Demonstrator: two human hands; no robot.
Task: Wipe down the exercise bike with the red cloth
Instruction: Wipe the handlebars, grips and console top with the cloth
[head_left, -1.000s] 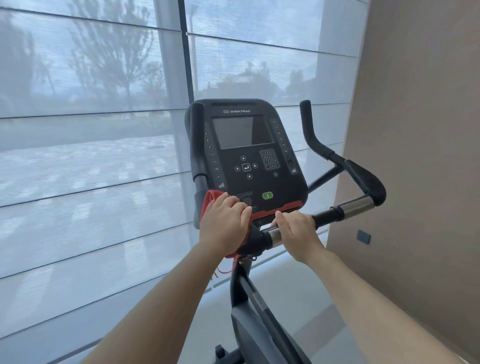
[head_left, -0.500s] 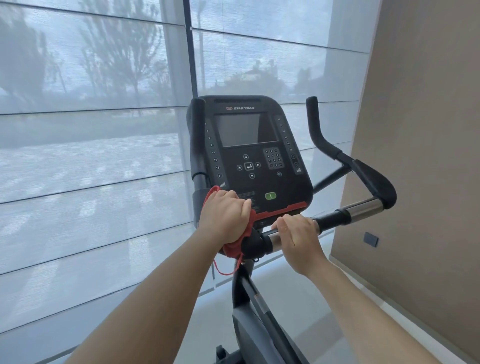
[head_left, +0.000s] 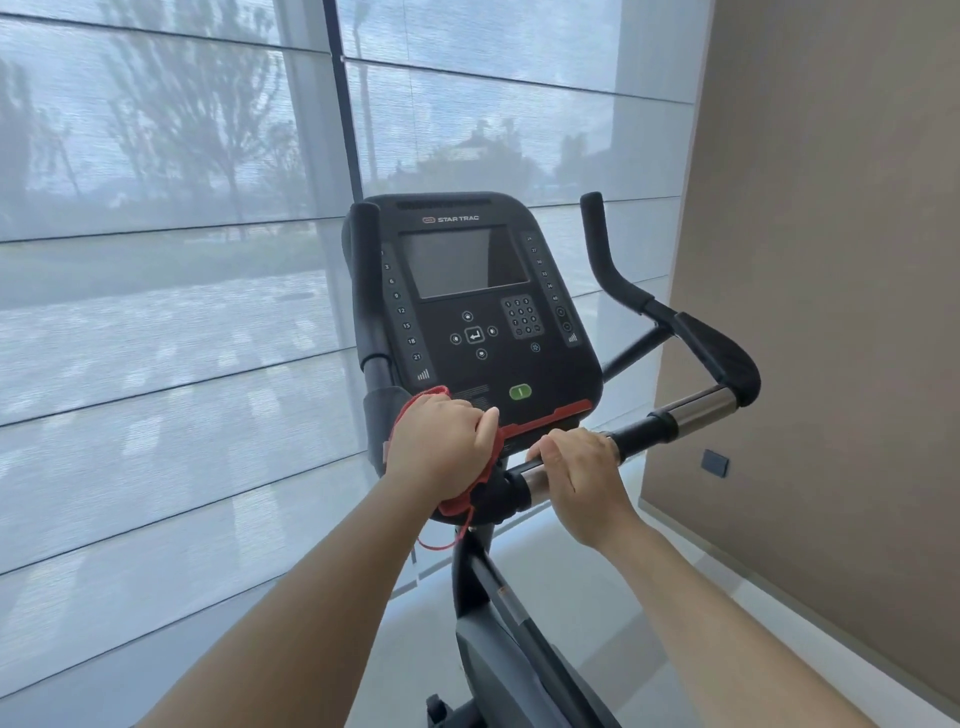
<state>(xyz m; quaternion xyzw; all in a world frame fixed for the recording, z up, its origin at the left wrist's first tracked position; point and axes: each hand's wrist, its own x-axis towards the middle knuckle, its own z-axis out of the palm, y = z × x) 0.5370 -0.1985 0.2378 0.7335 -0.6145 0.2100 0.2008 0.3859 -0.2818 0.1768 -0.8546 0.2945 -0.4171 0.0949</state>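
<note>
As you stand over the exercise bike (head_left: 511, 670), your left hand (head_left: 441, 441) closes over the red cloth (head_left: 492, 457), fingers folded down and thumb laid along the top, and presses the fabric onto the left end of the handlebar (head_left: 639, 434), just below the console (head_left: 478, 312). The cloth is bunched beneath that palm. Only its edge shows along the thumb side and under the wrist, and a thin red loop of thread hangs down beside the bike's post.

Your right hand (head_left: 582, 478) wraps round the chrome stretch of the bar just beside the black centre clamp, fingers curled over the top and gripping the metal directly. The two hands sit near each other with the clamp between them.

The console — marked STAR TRAC — carries a dark screen, a keypad, a green button (head_left: 520, 392) and a red strip along its lower edge. A black upright grip (head_left: 366, 270) stands to its left and a curved horn (head_left: 602, 249) rises to its right.

Behind the bike, sheer blinds (head_left: 156, 312) cover a wide window, with trees and a building blurred beyond. A tan wall (head_left: 831, 260) with a small dark plate (head_left: 714, 462) low down closes the right side, above a pale floor (head_left: 571, 597).
</note>
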